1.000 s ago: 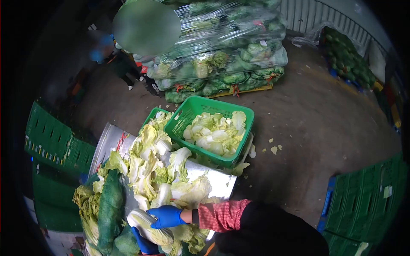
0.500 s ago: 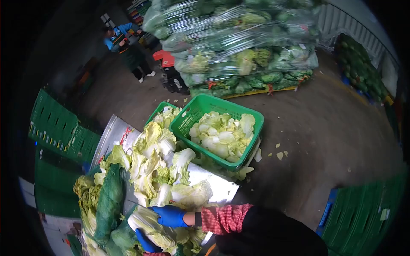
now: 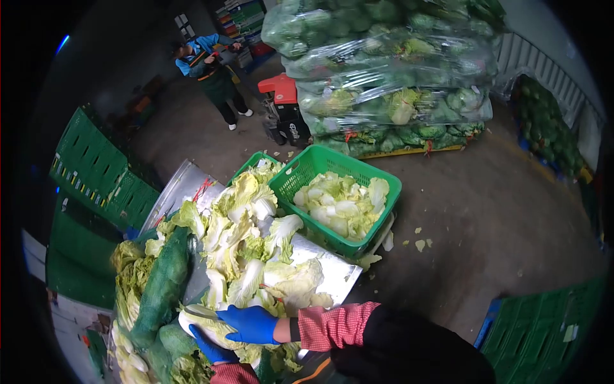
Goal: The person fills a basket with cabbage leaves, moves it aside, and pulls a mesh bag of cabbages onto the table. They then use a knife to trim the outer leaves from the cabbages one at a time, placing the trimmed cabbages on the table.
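Note:
A pale napa cabbage [image 3: 201, 320] lies between my two blue-gloved hands at the near side of the metal table [image 3: 326, 264]. My right hand [image 3: 251, 324] rests over its upper side, with the fingers wrapped round it. From below, my left hand [image 3: 211, 346] presses against the cabbage with its fingers along the side. Loose leaves [image 3: 233, 233] are heaped on the table just beyond. Left of my hands are a green mesh bag [image 3: 162, 285] of cabbages and more cabbage heads [image 3: 131, 281].
A green crate [image 3: 390, 192] holding leaves stands beyond the table. Behind it rises a wrapped pallet of cabbages [image 3: 396, 77], with a red pallet truck [image 3: 279, 89] beside it. A person [image 3: 214, 73] stands at the back left. Green crates [image 3: 543, 326] are at lower right.
The view has shifted, so the scene sits further right and lower. My left hand has come up along the cabbage and shows more fully. My right hand has moved further over the cabbage.

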`<state>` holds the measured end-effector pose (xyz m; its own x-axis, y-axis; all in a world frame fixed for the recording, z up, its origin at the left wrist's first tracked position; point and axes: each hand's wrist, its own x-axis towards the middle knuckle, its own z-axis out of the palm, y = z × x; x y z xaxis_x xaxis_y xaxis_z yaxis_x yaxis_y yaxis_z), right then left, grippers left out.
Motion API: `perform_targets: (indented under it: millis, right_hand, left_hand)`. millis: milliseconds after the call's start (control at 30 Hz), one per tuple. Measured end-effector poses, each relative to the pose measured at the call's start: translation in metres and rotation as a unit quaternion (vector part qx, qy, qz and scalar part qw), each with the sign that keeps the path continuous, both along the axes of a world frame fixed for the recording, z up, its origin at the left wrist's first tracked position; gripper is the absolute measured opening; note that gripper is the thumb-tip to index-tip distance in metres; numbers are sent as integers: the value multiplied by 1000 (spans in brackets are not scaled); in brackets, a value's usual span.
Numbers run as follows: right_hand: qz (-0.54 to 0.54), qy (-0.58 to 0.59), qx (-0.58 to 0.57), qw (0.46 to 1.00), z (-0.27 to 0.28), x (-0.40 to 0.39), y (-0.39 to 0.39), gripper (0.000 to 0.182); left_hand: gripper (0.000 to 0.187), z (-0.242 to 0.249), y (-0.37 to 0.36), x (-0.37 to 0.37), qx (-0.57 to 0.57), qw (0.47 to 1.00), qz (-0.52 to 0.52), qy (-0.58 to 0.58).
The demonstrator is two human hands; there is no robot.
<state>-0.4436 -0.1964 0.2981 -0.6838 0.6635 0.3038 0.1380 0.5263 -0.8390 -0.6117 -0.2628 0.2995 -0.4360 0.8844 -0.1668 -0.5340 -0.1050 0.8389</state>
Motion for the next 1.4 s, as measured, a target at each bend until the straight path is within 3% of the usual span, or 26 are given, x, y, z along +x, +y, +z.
perform_targets:
  millis: [100,200,233,267,333,367,467,500,567,600,633,667,733,767,833,1067,1100,1200,1267,1333,1400]
  right_hand:
    - [28,-32,-24,999,-5,0,-19,54]
    - [78,-54,-107,990,-20,8,-28,42]
    - [27,3,-126,992,-20,15,-26,37]
    - [-20,23,-156,987,-17,15,-22,45]
    - [-6,-97,-199,975,9,32,-7,56]
    - [-61,-52,-144,986,1,24,-8,65]
    - [20,67,-170,983,20,12,-3,72]
    - [49,41,-197,978,20,7,-1,76]
    - [71,52,-276,957,14,9,1,77]
    - [81,58,-314,944,13,12,3,77]
    - [39,11,-279,960,21,20,0,75]
    - [29,4,-243,970,22,24,-4,74]
    - [9,-7,-173,985,23,29,-10,73]
    - [49,-41,-232,971,30,32,-9,72]
    - [45,-6,-213,976,23,33,-8,73]
    - [32,-25,-178,983,21,41,10,77]
    - [54,-30,-268,961,22,46,14,77]
    - [48,20,-181,982,-3,39,25,68]
    - [85,-16,-303,949,21,47,27,63]
    - [65,-25,-193,979,14,40,29,57]
    - [21,-48,-98,994,21,38,25,53]
  left_hand:
    - [70,6,-17,-4,7,998,16,-58]
    - [72,12,-32,-13,70,990,-37,-115]
    - [71,10,-31,-13,87,989,-21,-114]
    - [71,8,-30,-15,103,988,-5,-116]
    - [70,2,-27,-17,134,984,24,-118]
    - [64,2,-30,-20,193,968,-95,-129]
    - [64,-2,-13,9,86,987,101,-90]
    - [65,-43,-10,-9,74,992,87,48]
    - [69,-43,-9,-4,86,995,-42,29]
    - [72,9,-10,24,108,974,-154,-127]
    - [79,24,-13,33,22,991,-105,-78]
    - [72,23,-14,30,10,991,-96,-88]
    - [67,11,-25,27,-56,995,-83,4]
    - [66,11,-30,30,-55,994,-88,-22]
    - [64,14,-33,35,-49,991,-102,-70]
    - [64,4,-28,30,-49,993,-97,-35]
    - [64,7,-28,34,-54,993,-96,-32]
    - [65,20,-27,42,-70,989,-97,-84]
    - [65,32,-27,52,-99,984,-70,-132]
    - [66,24,-24,47,-90,989,-80,-89]
    - [65,23,-21,45,-94,987,-65,-115]
